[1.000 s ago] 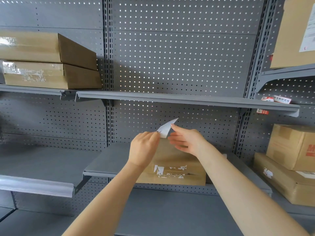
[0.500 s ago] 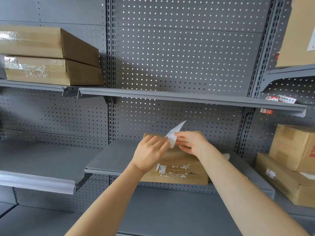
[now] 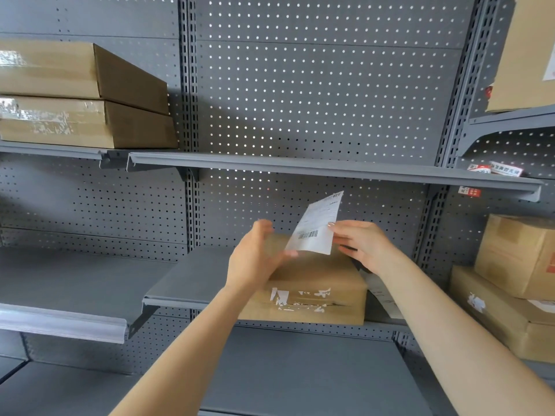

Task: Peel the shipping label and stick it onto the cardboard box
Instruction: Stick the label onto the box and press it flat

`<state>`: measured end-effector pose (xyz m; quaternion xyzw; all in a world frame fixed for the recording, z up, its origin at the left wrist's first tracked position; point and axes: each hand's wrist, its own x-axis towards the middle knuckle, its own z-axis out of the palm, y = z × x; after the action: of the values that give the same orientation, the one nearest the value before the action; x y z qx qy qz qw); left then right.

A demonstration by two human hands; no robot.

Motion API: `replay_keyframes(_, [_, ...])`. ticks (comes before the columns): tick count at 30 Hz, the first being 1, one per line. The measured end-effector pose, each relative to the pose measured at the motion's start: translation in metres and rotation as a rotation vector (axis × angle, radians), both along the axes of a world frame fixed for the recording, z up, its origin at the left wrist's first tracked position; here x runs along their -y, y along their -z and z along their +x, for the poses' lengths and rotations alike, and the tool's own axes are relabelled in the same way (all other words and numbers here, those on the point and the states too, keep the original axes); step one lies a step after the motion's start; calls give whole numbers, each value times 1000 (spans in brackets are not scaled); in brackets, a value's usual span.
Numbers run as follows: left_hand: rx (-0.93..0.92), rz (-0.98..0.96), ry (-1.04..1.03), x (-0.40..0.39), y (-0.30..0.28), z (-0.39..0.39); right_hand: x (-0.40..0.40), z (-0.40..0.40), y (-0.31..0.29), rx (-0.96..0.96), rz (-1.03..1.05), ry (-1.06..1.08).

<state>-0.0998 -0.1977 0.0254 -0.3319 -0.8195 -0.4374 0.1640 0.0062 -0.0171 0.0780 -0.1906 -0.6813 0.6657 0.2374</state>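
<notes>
A white shipping label (image 3: 316, 228) with a barcode is held upright, its printed face toward me, above a flat cardboard box (image 3: 315, 298). The box lies on the middle grey shelf (image 3: 186, 283) and has torn white label scraps on its front side. My right hand (image 3: 365, 244) pinches the label's right edge. My left hand (image 3: 255, 259) is blurred, with its fingers spread just left of the label and the thumb tip at the label's lower left corner.
Two flat boxes (image 3: 84, 97) are stacked on the upper left shelf. More cardboard boxes (image 3: 516, 283) stand on the right shelves, and one box (image 3: 528, 52) sits at top right. A shelf edge (image 3: 330, 172) runs just above the label. A grey strip (image 3: 384, 295) lies right of the box.
The label, earlier a small folded corner pinched between both hands, now stands unfolded and faces me. My left hand has let go and moved left; the right hand keeps hold.
</notes>
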Motion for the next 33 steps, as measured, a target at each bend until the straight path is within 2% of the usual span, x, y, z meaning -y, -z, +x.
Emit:
replay_keyframes(3, [371, 116, 101, -5, -17, -8, -4, 5, 3, -1, 61, -68])
replay_keyframes(6, [558, 91, 252, -11, -20, -10, -8, 5, 3, 0, 97, -112])
replay_keyframes(9, [699, 262, 382, -15, -20, -11, -10, 5, 3, 2, 115, -139])
replay_keyframes(15, [729, 410, 421, -15, -21, -13, -14, 4, 5, 22, 159, -130])
replay_keyframes(27, [604, 307, 324, -23, -18, -30, -22, -14, 18, 99, 341, -54])
replay_keyframes(33, [573, 111, 326, -23, -16, -37, -24, -19, 23, 200, 482, -100])
